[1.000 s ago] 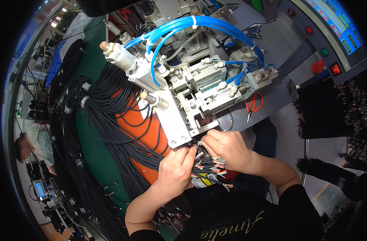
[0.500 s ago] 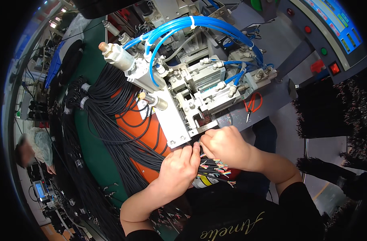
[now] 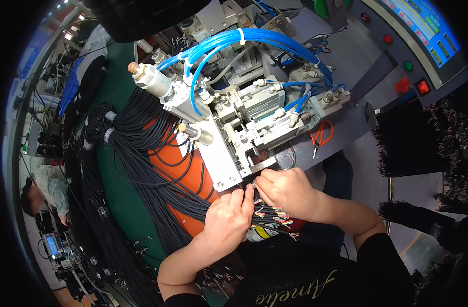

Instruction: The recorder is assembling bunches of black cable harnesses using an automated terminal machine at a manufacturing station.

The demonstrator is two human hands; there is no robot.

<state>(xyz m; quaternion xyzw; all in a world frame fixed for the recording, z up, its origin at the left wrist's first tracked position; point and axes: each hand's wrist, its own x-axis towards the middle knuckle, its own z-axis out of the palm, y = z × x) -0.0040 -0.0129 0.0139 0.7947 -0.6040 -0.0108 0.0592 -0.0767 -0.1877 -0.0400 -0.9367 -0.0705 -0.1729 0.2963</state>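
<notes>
My left hand and my right hand meet just in front of the metal fixture. Both are closed, thumbs and fingers pinching the end of a black cable; only a tiny pale bit of it shows between the fingertips. Below my hands, a bunch of black cables pokes out with stripped ends of red, green, yellow and white wires. The fixture carries a metal bar close above my right fingers. Most of the pinched cable is hidden by my fingers.
Blue air hoses arch over the machine's cylinders. Red-handled scissors lie on the grey table at its right. Long black cables spread over an orange surface at left. A control panel with screen and buttons stands far right.
My hands stay together at the fixture's front, with slight finger movement; the right hand has shifted slightly down. The whole view has moved a little.
</notes>
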